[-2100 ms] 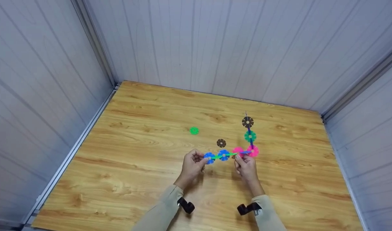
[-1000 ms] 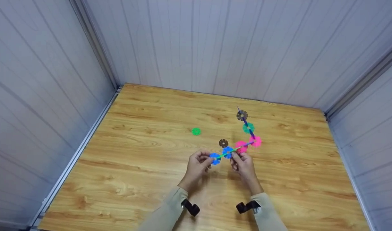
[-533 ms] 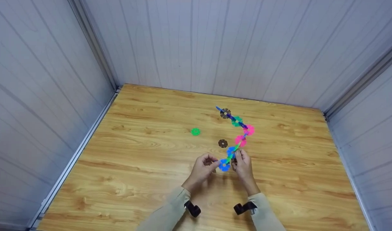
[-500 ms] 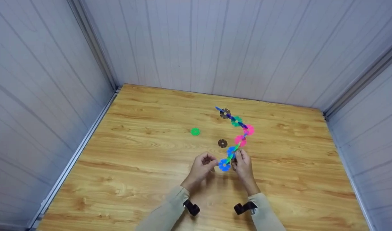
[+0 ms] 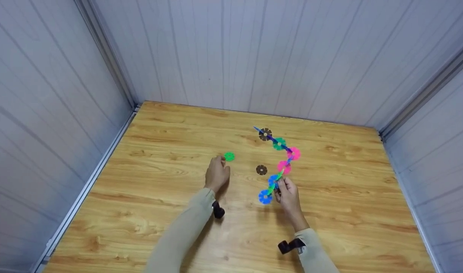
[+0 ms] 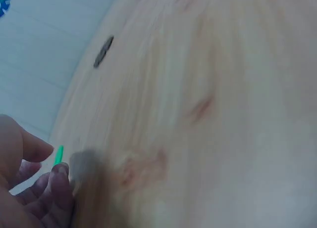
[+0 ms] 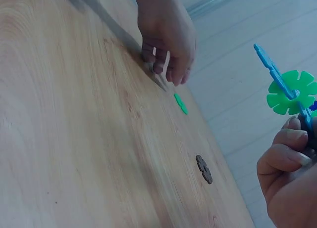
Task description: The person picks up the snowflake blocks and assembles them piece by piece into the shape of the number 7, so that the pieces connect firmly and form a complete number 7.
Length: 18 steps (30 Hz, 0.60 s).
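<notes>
Held above the table is a chain of interlocking notched plastic discs (image 5: 284, 167) in blue, green, pink, teal and brown. My right hand (image 5: 289, 195) pinches it near its lower end, where a blue disc (image 5: 265, 197) hangs free. In the right wrist view a green disc of the chain (image 7: 278, 100) stands above the right fingers. My left hand (image 5: 217, 173) reaches over the table beside a loose green disc (image 5: 229, 156). The right wrist view has the left fingertips (image 7: 177, 75) a little short of that disc. Its thumb and fingers are parted in the left wrist view.
A loose brown disc (image 5: 261, 170) lies flat on the wooden table (image 5: 159, 163), between the green disc and the chain. Pale panel walls (image 5: 239, 57) stand along the back and both sides of the table.
My left hand has let go of the chain's blue end disc and moved forward and left to the loose green disc. The chain has swung round, its far end now further left.
</notes>
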Each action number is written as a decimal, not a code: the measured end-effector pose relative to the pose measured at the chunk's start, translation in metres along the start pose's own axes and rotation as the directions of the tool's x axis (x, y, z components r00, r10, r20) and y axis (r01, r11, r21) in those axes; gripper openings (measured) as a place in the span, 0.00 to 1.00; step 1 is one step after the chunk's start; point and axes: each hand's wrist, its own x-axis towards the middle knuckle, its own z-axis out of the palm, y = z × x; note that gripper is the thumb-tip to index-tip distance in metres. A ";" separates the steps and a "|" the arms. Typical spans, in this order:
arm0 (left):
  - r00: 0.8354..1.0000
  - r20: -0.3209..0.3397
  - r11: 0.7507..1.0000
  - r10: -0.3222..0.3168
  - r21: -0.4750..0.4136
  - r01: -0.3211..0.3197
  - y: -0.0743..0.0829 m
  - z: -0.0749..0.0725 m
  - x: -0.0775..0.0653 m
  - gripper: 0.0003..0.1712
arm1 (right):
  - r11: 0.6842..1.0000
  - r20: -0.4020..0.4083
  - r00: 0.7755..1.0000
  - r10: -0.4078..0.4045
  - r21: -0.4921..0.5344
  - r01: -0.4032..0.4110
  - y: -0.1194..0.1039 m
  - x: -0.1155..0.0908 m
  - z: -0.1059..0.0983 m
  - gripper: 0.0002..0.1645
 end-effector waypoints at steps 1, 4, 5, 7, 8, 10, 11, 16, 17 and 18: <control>1.000 0.013 0.999 0.002 0.038 -0.003 0.000 0.001 0.005 0.21 | 1.000 0.003 1.000 0.001 -0.004 -0.001 0.001 0.000 0.000 0.17; 0.999 0.051 0.990 0.011 0.143 -0.018 0.000 0.003 0.020 0.26 | 1.000 0.018 1.000 -0.004 -0.009 0.004 0.002 -0.001 0.001 0.18; 0.998 0.064 0.986 0.009 0.167 -0.020 0.000 0.003 0.024 0.27 | 1.000 0.025 1.000 -0.006 -0.012 0.007 0.002 -0.001 0.002 0.18; 0.997 0.079 0.978 0.002 0.208 -0.019 0.001 0.004 0.032 0.27 | 1.000 0.030 0.999 -0.009 -0.015 0.010 0.003 -0.001 0.003 0.18; 0.996 0.085 0.975 -0.004 0.221 -0.015 0.002 0.004 0.035 0.27 | 1.000 0.033 0.999 -0.012 -0.017 0.012 0.004 -0.001 0.003 0.18; 0.996 0.093 0.968 -0.012 0.250 -0.012 0.003 0.004 0.040 0.26 | 1.000 0.039 0.999 -0.013 -0.023 0.014 0.005 -0.002 0.003 0.19; 0.995 0.093 0.967 -0.019 0.254 -0.005 0.003 0.004 0.042 0.25 | 1.000 0.044 0.999 -0.015 -0.026 0.016 0.005 -0.002 0.003 0.18; 0.994 0.100 0.980 -0.049 0.198 0.029 0.002 0.002 0.041 0.18 | 0.999 0.069 0.997 -0.021 -0.022 0.023 0.006 0.000 0.000 0.19; 0.993 0.105 0.986 -0.047 0.167 0.029 0.002 0.001 0.040 0.18 | 0.999 0.070 0.997 -0.022 -0.022 0.024 0.005 0.001 0.000 0.19; 0.993 0.113 0.990 -0.038 0.138 0.023 0.001 0.000 0.039 0.17 | 1.000 0.065 0.998 -0.021 -0.022 0.023 0.005 0.001 -0.001 0.18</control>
